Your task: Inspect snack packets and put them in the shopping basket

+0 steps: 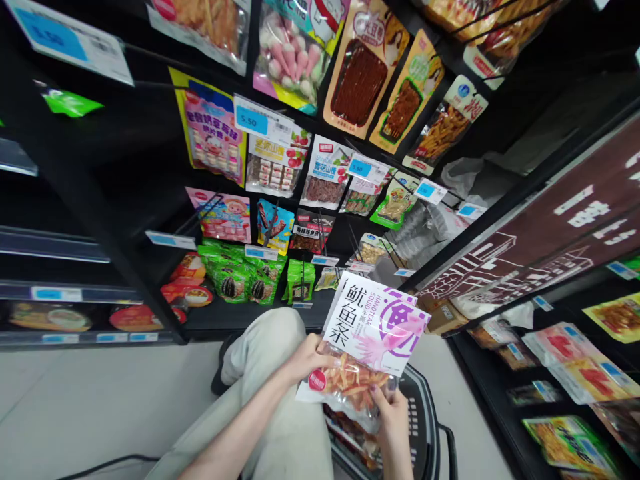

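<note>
A bag of squid strips (373,327), white and purple on top with a clear lower part, is held in front of my knees. My left hand (313,360) grips its left side, thumb across the front. At the lower right side, my right hand (391,408) pinches the clear part. Another white edge shows behind the bag's top, and I cannot tell whether it is a second bag. Beneath my hands stands a black shopping basket (425,417) with packaged snacks (350,433) in it, partly hidden by the bag and my right arm.
Ahead, a black rack holds hanging snack bags (325,172) with price tags (263,120). Green bags (240,273) lie on its bottom shelf. A brown panel (565,227) and another shelf of packets (575,447) stand at right. A black cable (110,461) crosses the floor at lower left.
</note>
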### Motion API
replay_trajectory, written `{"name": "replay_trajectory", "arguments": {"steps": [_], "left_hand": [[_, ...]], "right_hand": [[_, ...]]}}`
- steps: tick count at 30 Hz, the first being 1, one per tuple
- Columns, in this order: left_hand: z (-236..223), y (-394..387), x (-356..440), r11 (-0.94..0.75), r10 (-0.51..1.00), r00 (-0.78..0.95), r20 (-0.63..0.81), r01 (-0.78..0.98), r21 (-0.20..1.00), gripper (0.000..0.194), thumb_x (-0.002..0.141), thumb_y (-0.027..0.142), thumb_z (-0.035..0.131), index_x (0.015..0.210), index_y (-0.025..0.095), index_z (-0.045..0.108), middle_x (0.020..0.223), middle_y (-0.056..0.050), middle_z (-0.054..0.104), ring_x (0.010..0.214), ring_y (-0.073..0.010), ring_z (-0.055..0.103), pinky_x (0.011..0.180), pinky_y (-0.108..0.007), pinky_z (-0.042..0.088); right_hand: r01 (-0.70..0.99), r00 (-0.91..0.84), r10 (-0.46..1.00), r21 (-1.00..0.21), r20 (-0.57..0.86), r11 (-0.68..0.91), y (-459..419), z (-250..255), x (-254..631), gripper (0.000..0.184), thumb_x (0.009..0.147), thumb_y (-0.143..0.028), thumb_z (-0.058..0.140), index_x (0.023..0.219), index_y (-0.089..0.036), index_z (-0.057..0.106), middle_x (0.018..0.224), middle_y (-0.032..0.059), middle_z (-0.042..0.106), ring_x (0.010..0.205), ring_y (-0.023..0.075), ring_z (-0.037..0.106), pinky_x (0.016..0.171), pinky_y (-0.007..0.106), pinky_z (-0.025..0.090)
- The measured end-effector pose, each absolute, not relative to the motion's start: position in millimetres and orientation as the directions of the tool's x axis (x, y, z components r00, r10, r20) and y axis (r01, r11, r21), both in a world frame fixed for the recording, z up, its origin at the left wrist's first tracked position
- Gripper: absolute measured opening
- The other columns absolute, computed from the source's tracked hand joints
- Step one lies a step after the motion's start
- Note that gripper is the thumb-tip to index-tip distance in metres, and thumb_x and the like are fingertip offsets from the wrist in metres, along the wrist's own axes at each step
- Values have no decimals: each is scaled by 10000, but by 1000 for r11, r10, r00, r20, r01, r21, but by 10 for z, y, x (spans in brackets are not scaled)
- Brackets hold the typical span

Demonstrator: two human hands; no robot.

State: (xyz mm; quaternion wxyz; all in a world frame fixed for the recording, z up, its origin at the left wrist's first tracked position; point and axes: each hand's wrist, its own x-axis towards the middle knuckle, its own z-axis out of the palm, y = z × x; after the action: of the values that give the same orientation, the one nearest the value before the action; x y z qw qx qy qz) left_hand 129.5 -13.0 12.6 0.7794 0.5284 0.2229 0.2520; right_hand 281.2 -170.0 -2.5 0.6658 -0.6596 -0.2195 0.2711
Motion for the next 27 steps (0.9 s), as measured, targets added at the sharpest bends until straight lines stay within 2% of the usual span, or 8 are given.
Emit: {"name": "replay_trajectory", "arguments": {"steps": [3,10,16,19,23,27], "left_hand": [[121,-128,1296,307,628,774,-80,-151,940,240,506,305,743,521,110,604,479,20,544,573,-165,543,557,-256,423],[114,-124,1299,295,628,775,-73,-150,944,262,505,334,744,553,108,621,495,11,560,576,-169,550,546,-253,427],[78,-128,1312,283,634,770,-66,-151,947,284,503,345,750,581,98,632,526,4,576,535,-145,529,508,-238,409],[57,-131,1320,268,644,763,-57,-155,951,294,508,347,751,629,98,652,553,4,589,538,-140,526,505,-233,400],[49,-109,1335,223,673,740,-24,-172,960,279,541,375,732,618,112,674,566,-3,602,566,-144,524,535,-239,391],[60,-82,1351,158,731,682,2,-173,972,229,609,338,703,731,145,730,724,-49,686,709,-185,564,662,-274,402]], "right_hand": [[-168,714,683,-985,-156,-49,-1686,-6,2781,328,568,-377,768,744,-121,664,649,98,694,551,223,633,556,353,520],[-228,713,668,-971,-214,-68,-1692,0,2793,348,545,-377,782,749,-125,656,628,79,685,564,225,635,575,352,517],[-227,739,632,-970,-231,-89,-1689,29,2778,321,522,-376,793,629,-123,627,512,41,638,455,176,581,490,299,494],[-237,739,630,-967,-240,-91,-1683,71,2747,353,528,-383,787,706,-116,640,580,60,668,524,201,616,537,320,511],[-181,823,537,-982,-184,-57,-1693,180,2768,416,524,-380,787,809,-126,620,725,58,699,692,224,650,648,330,524],[-187,900,393,-982,-188,-40,-1794,383,2917,441,525,-403,773,824,-132,597,661,25,685,599,197,632,549,291,502]]}}
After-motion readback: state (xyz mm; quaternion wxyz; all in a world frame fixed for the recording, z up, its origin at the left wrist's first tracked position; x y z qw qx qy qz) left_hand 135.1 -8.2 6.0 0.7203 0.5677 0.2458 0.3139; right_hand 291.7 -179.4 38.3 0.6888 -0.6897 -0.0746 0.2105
